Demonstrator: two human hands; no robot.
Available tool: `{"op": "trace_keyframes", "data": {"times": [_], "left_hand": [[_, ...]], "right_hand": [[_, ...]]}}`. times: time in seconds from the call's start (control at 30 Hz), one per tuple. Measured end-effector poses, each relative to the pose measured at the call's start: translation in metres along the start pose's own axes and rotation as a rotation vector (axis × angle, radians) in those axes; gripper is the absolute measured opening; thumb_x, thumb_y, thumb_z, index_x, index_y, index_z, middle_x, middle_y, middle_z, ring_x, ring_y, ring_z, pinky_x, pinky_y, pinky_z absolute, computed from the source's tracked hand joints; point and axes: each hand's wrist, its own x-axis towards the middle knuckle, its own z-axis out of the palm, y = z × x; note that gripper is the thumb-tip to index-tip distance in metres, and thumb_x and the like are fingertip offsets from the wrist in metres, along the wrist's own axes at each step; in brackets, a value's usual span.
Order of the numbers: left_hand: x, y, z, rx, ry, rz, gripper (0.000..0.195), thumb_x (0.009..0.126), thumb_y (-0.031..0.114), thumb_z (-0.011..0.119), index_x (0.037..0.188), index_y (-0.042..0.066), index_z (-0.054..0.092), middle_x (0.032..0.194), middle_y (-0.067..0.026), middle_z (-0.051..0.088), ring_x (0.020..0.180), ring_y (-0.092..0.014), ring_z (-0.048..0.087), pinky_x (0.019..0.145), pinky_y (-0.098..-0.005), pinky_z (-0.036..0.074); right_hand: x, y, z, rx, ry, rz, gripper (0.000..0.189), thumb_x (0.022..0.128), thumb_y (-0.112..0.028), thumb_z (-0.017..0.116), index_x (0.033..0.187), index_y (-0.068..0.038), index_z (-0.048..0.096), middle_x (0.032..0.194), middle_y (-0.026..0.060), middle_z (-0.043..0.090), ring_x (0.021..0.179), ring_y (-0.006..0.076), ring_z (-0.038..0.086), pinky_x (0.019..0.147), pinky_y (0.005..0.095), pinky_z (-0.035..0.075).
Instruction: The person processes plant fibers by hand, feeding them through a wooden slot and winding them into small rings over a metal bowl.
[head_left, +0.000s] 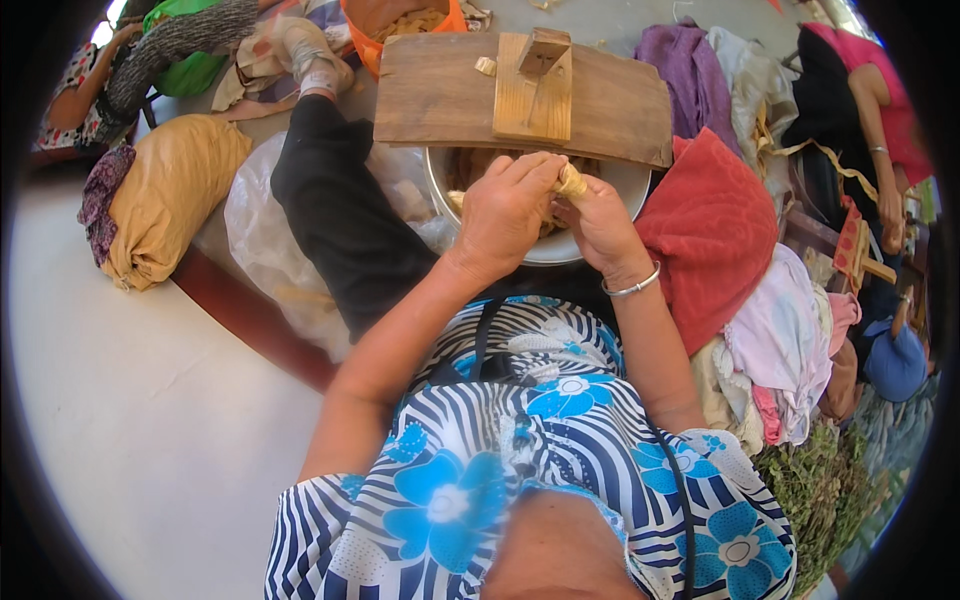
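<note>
Over a metal basin (643, 187), my left hand (502, 210) and my right hand (604, 229) meet at a small pale-yellow roll of strip material (572, 181). The fingers of my right hand grip the roll from below; my left fingertips press at its upper end. Strips of similar colour lie in the basin, partly hidden by my hands. Across the basin's far side rests a wide wooden board (435, 97), carrying a lighter wood piece (532, 112) with an upright wooden block (544, 51). Another small pale roll (485, 66) lies on the board.
An orange container (364, 37) with yellowish pieces stands beyond the board. A red cloth (709, 232) and bundled fabrics lie right; a tan cloth bundle (176, 195) and clear plastic bag (262, 225) lie left. Other people sit at both upper sides. Dried plants (810, 487) lie lower right.
</note>
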Motion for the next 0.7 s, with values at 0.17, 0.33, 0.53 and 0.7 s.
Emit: {"op": "trace_keyframes", "data": {"times": [0.17, 0.33, 0.53, 0.7], "left_hand": [[-0.004, 0.007, 0.002, -0.262, -0.034, -0.139, 0.032, 0.08, 0.0, 0.059, 0.112, 0.001, 0.06, 0.113, -0.0181, 0.06, 0.094, -0.036, 0.059, 0.083, -0.0378, 0.047], [0.022, 0.018, -0.01, -0.139, -0.18, -0.311, 0.023, 0.085, 0.012, 0.059, 0.104, 0.0, 0.059, 0.097, -0.0189, 0.061, 0.091, -0.037, 0.059, 0.08, -0.0384, 0.047], [0.025, -0.008, 0.007, -0.269, -0.124, -0.519, 0.016, 0.088, 0.016, 0.057, 0.091, 0.001, 0.062, 0.079, -0.0141, 0.063, 0.066, -0.032, 0.062, 0.059, -0.0373, 0.048], [-0.007, -0.017, -0.01, -1.123, -0.265, -1.027, 0.017, 0.093, 0.017, 0.055, 0.092, 0.001, 0.058, 0.077, -0.0041, 0.06, 0.06, -0.01, 0.054, 0.055, -0.0243, 0.044]], "right_hand": [[-0.007, -0.005, 0.015, 0.251, -0.076, -0.005, 0.024, 0.092, -0.016, 0.06, 0.11, 0.0, 0.061, 0.103, 0.0036, 0.062, 0.084, 0.011, 0.059, 0.073, 0.0239, 0.048], [0.002, -0.005, 0.017, -0.273, 0.058, -0.388, 0.016, 0.086, -0.006, 0.062, 0.098, 0.004, 0.065, 0.113, 0.0065, 0.059, 0.093, 0.0161, 0.059, 0.084, 0.0272, 0.045], [-0.002, -0.016, 0.022, -0.796, 0.234, -0.843, 0.012, 0.079, -0.003, 0.063, 0.089, 0.003, 0.066, 0.112, 0.0129, 0.056, 0.1, 0.0235, 0.056, 0.086, 0.0298, 0.044], [0.006, -0.017, 0.012, -0.597, 0.303, -0.731, 0.01, 0.082, -0.004, 0.063, 0.09, 0.001, 0.067, 0.111, 0.0105, 0.058, 0.101, 0.0191, 0.056, 0.089, 0.0289, 0.043]]}}
